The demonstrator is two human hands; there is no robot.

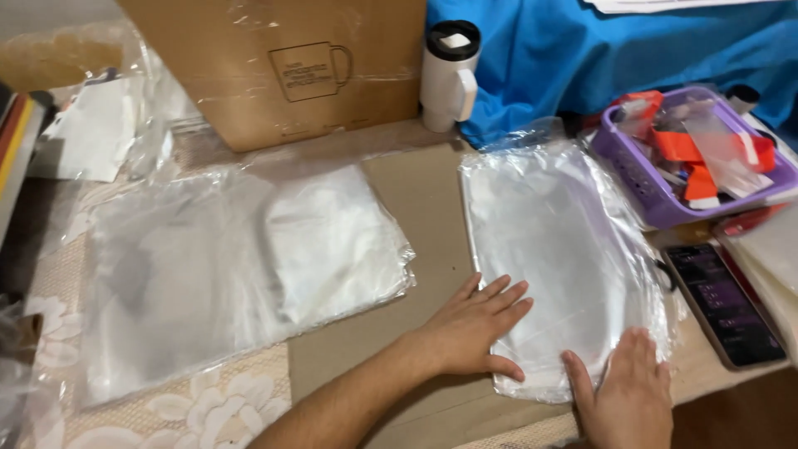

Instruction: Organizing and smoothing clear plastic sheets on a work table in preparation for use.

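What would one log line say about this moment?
left hand: flat on right stack of clear bags | right hand: flat on its near edge | beside: second bag pile, purple basket, phone

Both arms are bare, with no sleeve in sight. The left hand [474, 328], toward ten o'clock of the right hand [629, 391], carries no ring or watch. The right wrist is cut off, so any band there cannot be told.

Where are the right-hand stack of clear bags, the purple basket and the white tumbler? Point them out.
stack of clear bags [557, 249], head view, bare middle of top bag.
purple basket [636, 179], head view, front wall.
white tumbler [440, 83], head view, body below lid.
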